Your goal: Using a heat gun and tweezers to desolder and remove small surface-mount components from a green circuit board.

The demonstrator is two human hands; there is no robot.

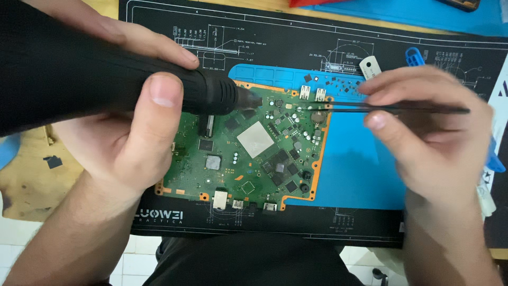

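Note:
A green circuit board [248,159] with an orange edge lies on a blue mat [360,164]. My left hand [127,132] grips a thick black hot-air tool [79,79], whose nozzle [248,99] points at the board's upper part. My right hand [428,132] pinches thin black tweezers [391,108], held level with the tips reaching left over the board's top right corner. A silver square chip [255,139] sits near the board's middle. Several small loose black parts [338,85] lie on the blue mat above the board.
A large black work mat [296,37] with white line drawings covers the wooden table [32,180]. A white flat tool [370,66] and a blue plastic tool [415,54] lie at the upper right. A blue sheet [423,13] lies at the far edge.

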